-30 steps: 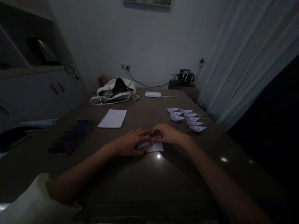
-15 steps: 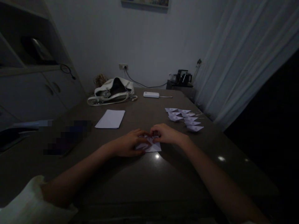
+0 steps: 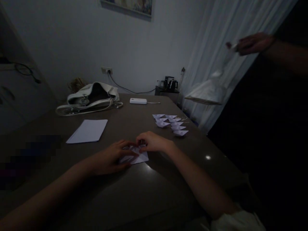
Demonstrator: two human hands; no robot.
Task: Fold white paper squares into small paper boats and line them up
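A partly folded piece of white paper (image 3: pixel 141 158) lies on the table between my hands. My left hand (image 3: pixel 115 157) rests over its left side, fingers spread and stretched across it. At the paper's far edge, the fingertips of my right hand (image 3: pixel 150 141) are closed in a pinch on a fold. The fingers cover part of the paper, so its full shape is hidden. To the right of my right hand stand several folded paper boats (image 3: pixel 179 132) in two rows. On the left lies a stack of white paper sheets (image 3: pixel 88 131).
A white handbag (image 3: pixel 93 94) and a white power bank (image 3: pixel 138 101) with a short cable sit farther back. Behind the table is a black kettle (image 3: pixel 172 85). At the right, another person's hand (image 3: pixel 255 43) holds up a plastic bag (image 3: pixel 208 91).
My view has swung to the right, shifting the table leftward in the picture. Another person's hand with a plastic bag has appeared at the right. My hands keep their pose on the paper.
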